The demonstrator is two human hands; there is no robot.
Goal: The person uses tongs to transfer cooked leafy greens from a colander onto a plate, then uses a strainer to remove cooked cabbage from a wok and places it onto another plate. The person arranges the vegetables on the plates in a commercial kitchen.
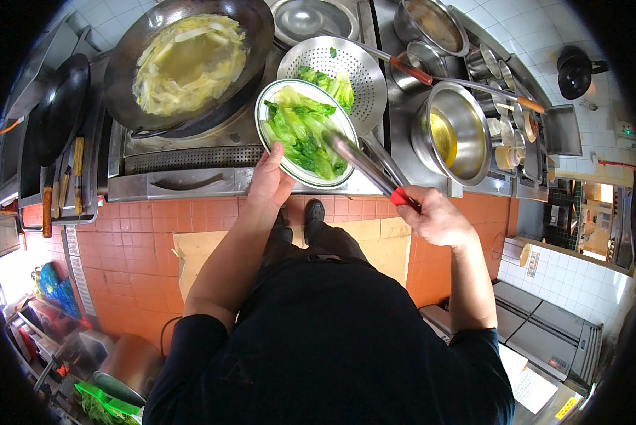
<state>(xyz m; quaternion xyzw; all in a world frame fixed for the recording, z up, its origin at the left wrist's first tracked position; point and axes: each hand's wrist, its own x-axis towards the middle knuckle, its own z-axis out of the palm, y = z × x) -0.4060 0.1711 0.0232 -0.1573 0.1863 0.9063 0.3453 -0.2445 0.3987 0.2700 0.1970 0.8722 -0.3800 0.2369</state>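
Observation:
My left hand (271, 178) grips the near left rim of a white oval plate (262, 135) with green edge lines. Cooked leafy greens (304, 133) lie on the plate. My right hand (437, 217) holds metal tongs (363, 159) by their red part, and the blurred tips touch the greens. Just behind the plate rests a perforated steel strainer (371, 79) with more greens (339, 87) in it. Its handle runs down beside the tongs; whether my right hand touches it, I cannot tell. At the back left, a large wok (121, 79) holds pale shredded vegetable in liquid (190, 64).
To the right stands a steel bowl (421, 127) with yellow liquid. Two wooden-handled tools (410, 70) reach across the pots. A steel pot (429, 26) stands farther back. On the left are a dark wok (60, 111) and a tray (92, 204) with brushes. The stove's front edge (201, 183) runs before me.

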